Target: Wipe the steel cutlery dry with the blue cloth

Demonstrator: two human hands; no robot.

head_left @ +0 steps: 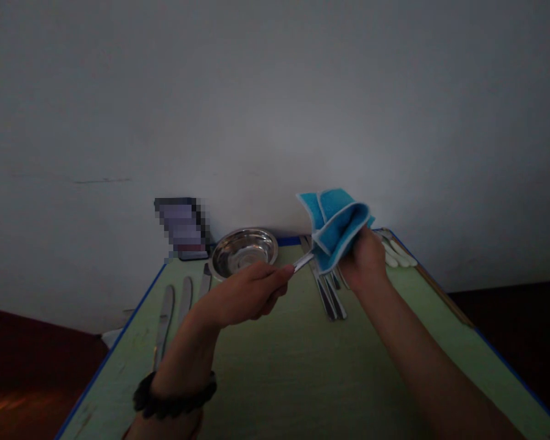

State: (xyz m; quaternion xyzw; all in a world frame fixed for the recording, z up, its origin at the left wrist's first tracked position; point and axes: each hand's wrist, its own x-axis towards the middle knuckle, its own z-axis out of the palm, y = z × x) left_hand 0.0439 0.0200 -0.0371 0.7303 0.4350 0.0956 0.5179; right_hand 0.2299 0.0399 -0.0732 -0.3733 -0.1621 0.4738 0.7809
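My left hand (252,290) is closed around one end of a shiny metal piece of cutlery (303,261), held above the table. Its other end goes into a folded blue cloth (337,223), so I cannot tell which kind of cutlery it is. The cloth is gripped by my right hand (367,260), whose fingers are mostly hidden behind it. Below the cloth lie several metal utensils (327,299), side by side and partly covered from view. Left of my left hand, several table knives (165,318) rest on the tabletop.
A round steel bowl (217,272) stands near the wall behind my left hand. Beside it a phone-like device (183,229), blurred out, leans on the wall. White-handled utensils (396,253) lie at the back right. The green table (297,379) has blue edges.
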